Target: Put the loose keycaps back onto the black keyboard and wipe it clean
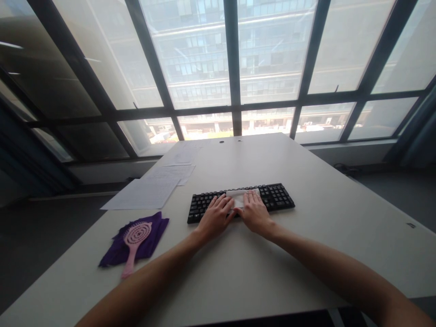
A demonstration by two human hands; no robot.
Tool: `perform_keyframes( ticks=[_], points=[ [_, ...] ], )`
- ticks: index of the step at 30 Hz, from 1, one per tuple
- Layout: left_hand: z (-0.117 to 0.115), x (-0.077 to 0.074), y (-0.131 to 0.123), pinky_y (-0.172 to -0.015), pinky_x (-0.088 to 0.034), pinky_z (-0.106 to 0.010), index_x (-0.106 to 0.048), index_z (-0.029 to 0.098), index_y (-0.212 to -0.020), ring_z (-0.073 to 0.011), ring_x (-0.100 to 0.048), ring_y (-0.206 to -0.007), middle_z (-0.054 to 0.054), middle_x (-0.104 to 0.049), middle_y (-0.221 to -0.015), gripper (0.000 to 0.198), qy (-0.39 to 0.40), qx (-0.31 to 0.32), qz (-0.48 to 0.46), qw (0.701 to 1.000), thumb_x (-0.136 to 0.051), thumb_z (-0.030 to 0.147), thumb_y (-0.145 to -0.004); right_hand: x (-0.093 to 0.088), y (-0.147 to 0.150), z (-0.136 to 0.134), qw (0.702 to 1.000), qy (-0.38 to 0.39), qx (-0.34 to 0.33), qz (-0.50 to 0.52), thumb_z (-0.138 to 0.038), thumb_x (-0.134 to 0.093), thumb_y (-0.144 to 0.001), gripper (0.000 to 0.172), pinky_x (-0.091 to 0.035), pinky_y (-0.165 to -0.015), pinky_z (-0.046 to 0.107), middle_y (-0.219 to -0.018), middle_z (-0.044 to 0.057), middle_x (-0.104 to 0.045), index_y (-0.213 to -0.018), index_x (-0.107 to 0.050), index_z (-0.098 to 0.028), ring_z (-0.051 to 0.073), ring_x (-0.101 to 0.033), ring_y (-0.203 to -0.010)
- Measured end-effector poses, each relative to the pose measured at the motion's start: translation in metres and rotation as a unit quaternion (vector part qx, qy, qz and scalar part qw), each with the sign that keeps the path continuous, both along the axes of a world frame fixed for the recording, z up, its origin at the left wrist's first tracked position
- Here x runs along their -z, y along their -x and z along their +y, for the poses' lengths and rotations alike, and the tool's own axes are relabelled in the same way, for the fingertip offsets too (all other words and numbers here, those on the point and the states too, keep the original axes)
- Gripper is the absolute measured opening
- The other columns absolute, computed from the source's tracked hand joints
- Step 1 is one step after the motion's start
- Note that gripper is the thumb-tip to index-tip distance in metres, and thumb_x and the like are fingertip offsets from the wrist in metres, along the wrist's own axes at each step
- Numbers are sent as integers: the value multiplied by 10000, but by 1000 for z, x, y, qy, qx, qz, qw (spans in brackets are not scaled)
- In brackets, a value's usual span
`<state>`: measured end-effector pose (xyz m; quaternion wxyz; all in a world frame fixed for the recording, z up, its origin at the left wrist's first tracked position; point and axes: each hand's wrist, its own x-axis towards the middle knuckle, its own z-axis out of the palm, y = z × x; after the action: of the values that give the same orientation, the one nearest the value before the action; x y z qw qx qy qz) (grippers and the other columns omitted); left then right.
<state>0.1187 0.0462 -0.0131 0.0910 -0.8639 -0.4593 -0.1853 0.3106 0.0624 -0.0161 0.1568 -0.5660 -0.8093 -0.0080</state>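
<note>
A black keyboard (277, 196) lies slightly askew on the white table. Over its middle keys rests a folded white tissue or wipe (237, 198). The fingers of my right hand (255, 213) lie flat on the right part of this white piece, pressing it against the keys. My left hand (215, 216) is laid flat beside it, with fingertips on the keys and at the left edge of the white piece. My two thumbs come close together at the keyboard's near edge. Neither hand is wrapped round anything.
Left of my left forearm, a pink hairbrush (137, 235) lies on a purple cloth (155, 238). Printed paper sheets (143, 190) spread along the table's left edge. A small dark round object (221, 142) sits at the far end, before tall windows (200, 59). The white table (323, 218) narrows away from me.
</note>
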Motion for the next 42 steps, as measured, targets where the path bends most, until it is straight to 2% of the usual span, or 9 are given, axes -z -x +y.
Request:
perform_keyframes(
  ticks=[7, 11, 14, 18, 24, 32, 38, 42],
  points=[
    [-3, -5, -1, -1241, -277, -550, -646, 218, -1278, -303, -443, -1439, -115, -629, -1368, 365, -16, -22, -5, 1000, -422, 406, -1060, 4, 0, -1, 999, -2, -38, 21, -508, -367, -1062, 689, -254, -1242, 491, -1597, 273, -381, -1525, -434, -2, 332, -298, -1530],
    [-1, 0, 0, -1265, -241, -531, -551, 184, -1417, -291, -343, -1518, -141, -476, -1564, 439, -4, 3, 5, 1000, -439, 400, -1052, 6, -1, 5, 997, -19, -65, 28, -492, -319, -1074, 670, -252, -1249, 477, -1600, 251, -388, -1520, -447, -8, 319, -301, -1531],
    [1, 4, 0, -1268, -235, -527, -450, 195, -1519, -281, -318, -1535, -141, -421, -1611, 534, 16, 38, 17, 999, -488, 413, -1032, 6, -1, 11, 997, -18, -69, 24, -452, -319, -1078, 630, -251, -1248, 477, -1596, 242, -398, -1518, -456, -23, 311, -313, -1527],
    [1, 6, 0, -1264, -237, -538, -457, 219, -1518, -280, -336, -1529, -135, -444, -1598, 538, 28, 42, 25, 998, -521, 416, -1021, 5, -3, 16, 997, -23, -76, 16, -445, -325, -1076, 627, -247, -1247, 479, -1591, 255, -399, -1508, -466, -13, 319, -325, -1521],
    [2, 5, 0, -1258, -265, -527, -515, 215, -1477, -275, -405, -1491, -118, -502, -1559, 486, 17, 37, 13, 999, -474, 432, -1044, 4, -3, 11, 996, -33, -89, 3, -432, -338, -1071, 634, -265, -1241, 473, -1577, 272, -411, -1503, -464, 15, 332, -340, -1513],
    [0, -1, 0, -1244, -318, -487, -621, 212, -1349, -263, -486, -1428, -98, -595, -1468, 363, 20, 32, -5, 999, -484, 293, -1023, 4, 10, -11, 998, -17, -54, -1, -504, -388, -1054, 706, -300, -1214, 509, -1563, 310, -404, -1499, -455, 40, 364, -341, -1508],
    [0, 4, -1, -1255, -294, -503, -455, 188, -1519, -266, -353, -1521, -123, -429, -1608, 541, 35, 52, 16, 998, -526, 293, -993, 1, 9, -9, 998, -8, -58, 4, -536, -335, -1065, 725, -299, -1213, 485, -1539, 310, -444, -1478, -482, 41, 363, -381, -1484],
    [0, 6, 0, -1254, -283, -520, -450, 173, -1524, -275, -346, -1524, -135, -413, -1616, 565, 42, 56, 25, 997, -541, 358, -997, 4, 7, -4, 998, -8, -64, 9, -523, -337, -1069, 700, -286, -1223, 467, -1542, 293, -452, -1478, -489, 24, 343, -379, -1489]
  ],
)
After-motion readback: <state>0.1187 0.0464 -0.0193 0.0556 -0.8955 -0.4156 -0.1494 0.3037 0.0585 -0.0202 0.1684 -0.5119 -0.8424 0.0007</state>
